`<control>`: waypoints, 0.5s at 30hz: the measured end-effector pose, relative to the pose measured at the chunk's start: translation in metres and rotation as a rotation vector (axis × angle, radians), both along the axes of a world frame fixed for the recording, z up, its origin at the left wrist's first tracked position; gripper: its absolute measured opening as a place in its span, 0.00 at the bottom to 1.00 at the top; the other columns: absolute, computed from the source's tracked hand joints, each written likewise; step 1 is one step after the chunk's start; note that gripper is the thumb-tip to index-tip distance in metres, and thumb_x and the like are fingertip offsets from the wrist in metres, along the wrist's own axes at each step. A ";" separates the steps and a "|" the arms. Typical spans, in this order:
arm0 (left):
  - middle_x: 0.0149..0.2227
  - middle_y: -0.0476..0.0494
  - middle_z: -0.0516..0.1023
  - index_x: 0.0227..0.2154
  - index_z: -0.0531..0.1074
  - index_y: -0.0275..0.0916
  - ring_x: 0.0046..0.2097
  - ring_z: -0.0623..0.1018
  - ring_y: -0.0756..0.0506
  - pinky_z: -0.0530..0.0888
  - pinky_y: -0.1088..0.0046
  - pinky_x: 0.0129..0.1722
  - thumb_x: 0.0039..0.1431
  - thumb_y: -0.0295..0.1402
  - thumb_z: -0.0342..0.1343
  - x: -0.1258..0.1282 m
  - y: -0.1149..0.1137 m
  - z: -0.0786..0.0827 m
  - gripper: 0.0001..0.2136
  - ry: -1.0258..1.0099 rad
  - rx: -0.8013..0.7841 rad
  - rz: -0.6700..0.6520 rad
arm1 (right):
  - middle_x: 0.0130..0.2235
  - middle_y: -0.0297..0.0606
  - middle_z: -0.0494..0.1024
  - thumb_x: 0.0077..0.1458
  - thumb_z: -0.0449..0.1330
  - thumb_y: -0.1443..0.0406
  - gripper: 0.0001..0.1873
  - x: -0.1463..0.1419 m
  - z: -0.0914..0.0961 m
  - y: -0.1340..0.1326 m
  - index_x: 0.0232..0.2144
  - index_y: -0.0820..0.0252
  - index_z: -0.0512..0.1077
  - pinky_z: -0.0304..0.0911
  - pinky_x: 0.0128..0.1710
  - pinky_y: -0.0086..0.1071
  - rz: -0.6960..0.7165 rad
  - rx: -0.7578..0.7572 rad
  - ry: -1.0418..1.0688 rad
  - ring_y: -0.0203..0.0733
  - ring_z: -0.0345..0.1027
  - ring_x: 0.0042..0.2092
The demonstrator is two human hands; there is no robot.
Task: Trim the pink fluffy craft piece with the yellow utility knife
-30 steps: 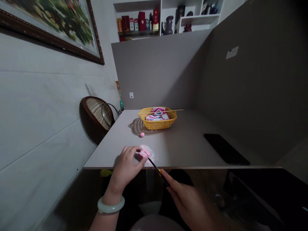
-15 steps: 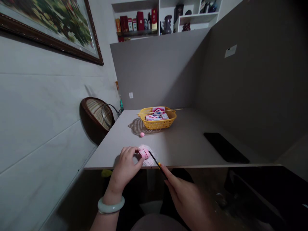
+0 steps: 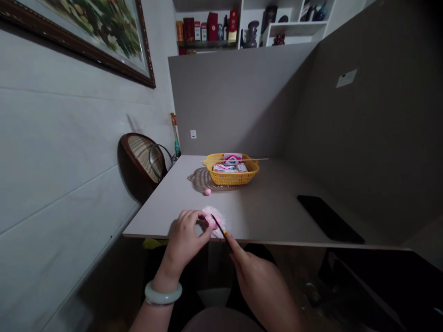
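Observation:
Near the table's front edge, my left hand [image 3: 187, 235] pinches a pink clay-like lump [image 3: 211, 222] between thumb and fingers. Under the lump lies a crumpled pale sheet or wrapper [image 3: 219, 232]; which one I cannot tell. My right hand [image 3: 258, 276] is closed round a slim black knife [image 3: 218, 225] with a touch of yellow by the grip. The knife's blade slants up and to the left, its tip over the lump. How deep the blade sits in the lump is too small to tell. A small pink ball [image 3: 207, 192] lies beyond both hands.
A yellow plastic basket [image 3: 232, 179] with pink-and-white packets stands farther back, a thin stick [image 3: 259, 159] across its rim. At right lies a flat black object [image 3: 328, 219]. Grey panels [image 3: 235, 101] border the table's back and right; a brown-rimmed round item [image 3: 138, 161] leans at left.
The knife has moved left from the lump's right edge to over its top. My left hand keeps its pinch. The whole view has shifted slightly.

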State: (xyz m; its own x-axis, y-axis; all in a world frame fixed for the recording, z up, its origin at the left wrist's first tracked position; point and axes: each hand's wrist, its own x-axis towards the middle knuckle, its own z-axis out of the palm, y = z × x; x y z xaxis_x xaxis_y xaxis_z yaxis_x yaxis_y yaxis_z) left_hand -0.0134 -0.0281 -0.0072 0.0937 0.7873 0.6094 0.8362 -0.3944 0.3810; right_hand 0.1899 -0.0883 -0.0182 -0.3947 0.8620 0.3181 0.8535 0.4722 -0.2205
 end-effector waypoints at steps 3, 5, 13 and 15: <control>0.37 0.45 0.77 0.37 0.71 0.42 0.43 0.75 0.43 0.73 0.66 0.44 0.58 0.36 0.59 0.000 0.000 -0.001 0.06 -0.005 -0.004 0.007 | 0.29 0.40 0.82 0.60 0.42 0.74 0.31 -0.001 -0.005 -0.001 0.64 0.64 0.60 0.67 0.24 0.29 -0.005 -0.010 0.013 0.43 0.76 0.25; 0.37 0.45 0.77 0.37 0.71 0.42 0.43 0.75 0.43 0.73 0.66 0.44 0.57 0.36 0.59 -0.001 0.000 -0.001 0.06 -0.008 0.003 0.010 | 0.29 0.40 0.82 0.60 0.41 0.73 0.31 -0.003 -0.008 -0.002 0.65 0.64 0.59 0.68 0.24 0.30 -0.006 -0.010 0.027 0.43 0.76 0.25; 0.37 0.44 0.78 0.37 0.73 0.41 0.43 0.76 0.43 0.72 0.65 0.46 0.58 0.36 0.58 -0.004 0.006 -0.008 0.06 -0.001 -0.013 0.051 | 0.32 0.38 0.83 0.64 0.43 0.68 0.27 0.012 0.003 -0.013 0.63 0.64 0.61 0.69 0.25 0.27 0.009 0.067 0.238 0.40 0.77 0.27; 0.38 0.44 0.78 0.36 0.73 0.41 0.43 0.75 0.42 0.72 0.65 0.46 0.58 0.36 0.57 -0.005 0.007 -0.008 0.06 0.004 -0.030 0.054 | 0.33 0.37 0.83 0.64 0.44 0.67 0.27 0.018 0.008 -0.016 0.63 0.63 0.61 0.68 0.24 0.26 -0.003 0.077 0.276 0.39 0.78 0.27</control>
State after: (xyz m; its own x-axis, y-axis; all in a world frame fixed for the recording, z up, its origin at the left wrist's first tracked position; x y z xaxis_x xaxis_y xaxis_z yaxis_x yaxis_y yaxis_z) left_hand -0.0182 -0.0212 -0.0153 0.0525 0.8090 0.5854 0.8576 -0.3369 0.3887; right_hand 0.2077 -0.1043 -0.0106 -0.2818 0.8322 0.4776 0.7673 0.4943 -0.4085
